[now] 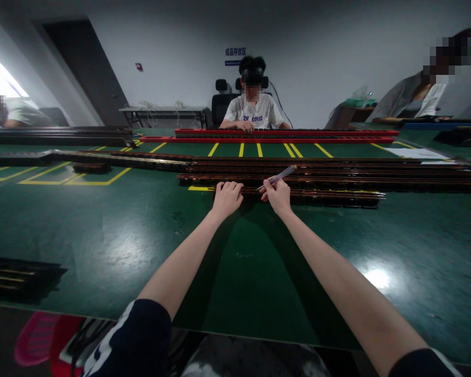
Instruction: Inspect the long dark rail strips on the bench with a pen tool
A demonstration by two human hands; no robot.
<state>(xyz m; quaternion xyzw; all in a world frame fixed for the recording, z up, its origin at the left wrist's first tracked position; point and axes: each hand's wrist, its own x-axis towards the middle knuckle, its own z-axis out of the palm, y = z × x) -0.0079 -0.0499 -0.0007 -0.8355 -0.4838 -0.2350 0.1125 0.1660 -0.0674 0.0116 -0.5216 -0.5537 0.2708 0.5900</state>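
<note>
On the green table, a long dark strip with coppery edges (pixel 333 197) lies crosswise in front of me. My left hand (pixel 228 200) is closed over the strip's left end, fingers curled on its top. My right hand (pixel 278 196) grips a slim pen-like tool (pixel 283 174) with a clear handle and thin tip. The tool slants down to the left, its tip close to the strip; whether they touch I cannot tell. Just behind, several similar strips (pixel 322 170) lie side by side, reaching far right.
Red rails (pixel 286 140) lie at the far edge, before a seated person (pixel 253 110). Dark bars (pixel 55 137) lie far left, and more strips (pixel 19 275) near left. Yellow tape lines mark the green table (pixel 102 225). Another person leans in at the right.
</note>
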